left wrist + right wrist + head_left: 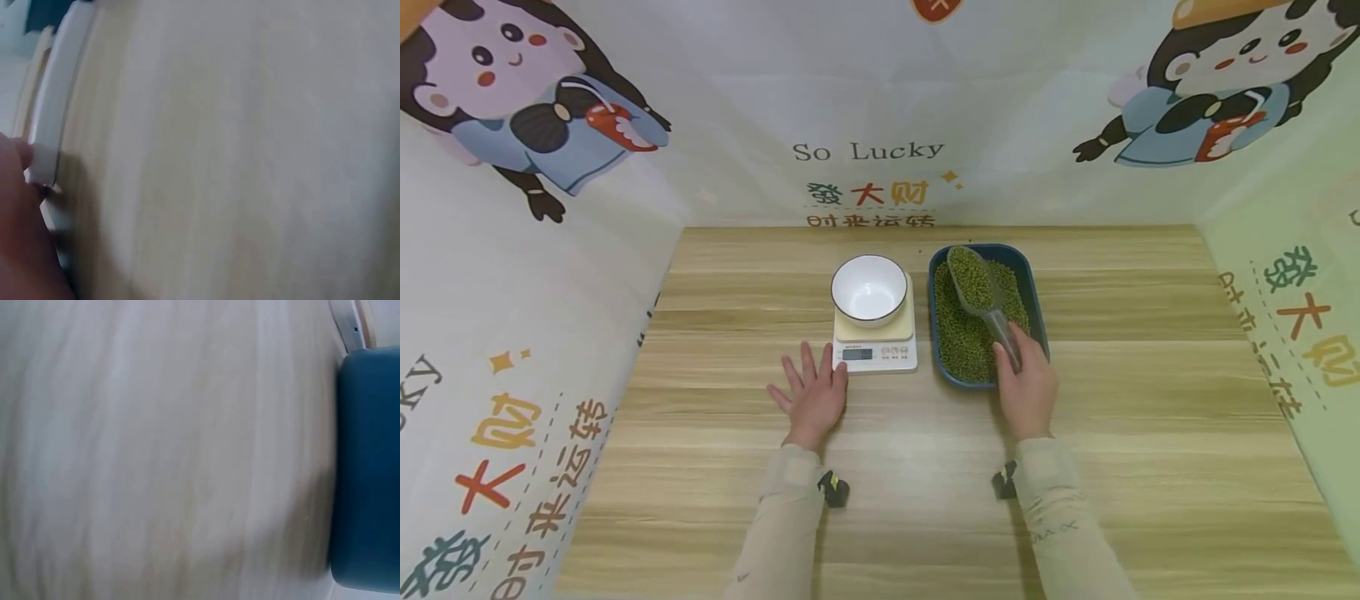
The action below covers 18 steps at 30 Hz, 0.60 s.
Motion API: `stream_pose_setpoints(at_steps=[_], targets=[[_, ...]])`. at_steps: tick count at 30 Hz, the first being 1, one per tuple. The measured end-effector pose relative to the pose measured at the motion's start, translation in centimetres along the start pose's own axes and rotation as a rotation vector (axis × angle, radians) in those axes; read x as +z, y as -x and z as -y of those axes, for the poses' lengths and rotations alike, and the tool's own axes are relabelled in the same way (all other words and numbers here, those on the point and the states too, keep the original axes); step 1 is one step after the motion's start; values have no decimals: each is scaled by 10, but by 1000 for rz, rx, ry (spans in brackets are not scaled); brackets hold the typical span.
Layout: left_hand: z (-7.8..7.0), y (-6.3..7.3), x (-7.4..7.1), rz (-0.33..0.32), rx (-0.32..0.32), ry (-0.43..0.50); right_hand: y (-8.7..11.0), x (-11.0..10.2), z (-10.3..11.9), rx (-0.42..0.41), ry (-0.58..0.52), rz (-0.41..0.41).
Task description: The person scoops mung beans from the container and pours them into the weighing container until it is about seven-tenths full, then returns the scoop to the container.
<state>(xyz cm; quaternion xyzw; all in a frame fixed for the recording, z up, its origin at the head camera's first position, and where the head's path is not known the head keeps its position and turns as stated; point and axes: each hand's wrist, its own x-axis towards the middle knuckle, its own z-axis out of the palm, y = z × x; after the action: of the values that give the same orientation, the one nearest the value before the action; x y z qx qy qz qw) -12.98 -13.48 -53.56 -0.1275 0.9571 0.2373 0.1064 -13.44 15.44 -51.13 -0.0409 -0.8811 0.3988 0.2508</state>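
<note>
My right hand (1030, 390) grips the handle of a grey translucent scoop (997, 321) over a blue tray (1042, 333) of green mung beans (964, 354). Beans fill the scoop's bowl, which points toward the far side of the tray. My left hand (817, 404) lies with fingers spread at the near left corner of a white kitchen scale (895, 364), its thumb right at the scale's edge. On the scale's cream platform sits a white bowl (868, 287) with a dark rim and a bare inside. In the right wrist view, the tray's blue wall (369, 469) shows but the hand is out of frame.
The wood-grain table (1150, 358) extends to both sides and in front. White printed cloth (737, 125) stands behind it and along the left and right. A few stray beans lie on the table behind the tray. Small black devices (833, 490) are strapped at both wrists.
</note>
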Motion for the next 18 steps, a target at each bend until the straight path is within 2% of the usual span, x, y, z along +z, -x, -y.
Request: stream_pose_setpoints(at_steps=[7, 15, 18], targets=[[0, -2, -3, 26, -10, 56, 0, -1, 1, 80, -62, -23], [0, -3, -4, 26, -10, 47, 2, -10, 7, 147, -119, 7], [0, -2, -4, 29, -10, 40, 3, -14, 10, 142, -119, 12]])
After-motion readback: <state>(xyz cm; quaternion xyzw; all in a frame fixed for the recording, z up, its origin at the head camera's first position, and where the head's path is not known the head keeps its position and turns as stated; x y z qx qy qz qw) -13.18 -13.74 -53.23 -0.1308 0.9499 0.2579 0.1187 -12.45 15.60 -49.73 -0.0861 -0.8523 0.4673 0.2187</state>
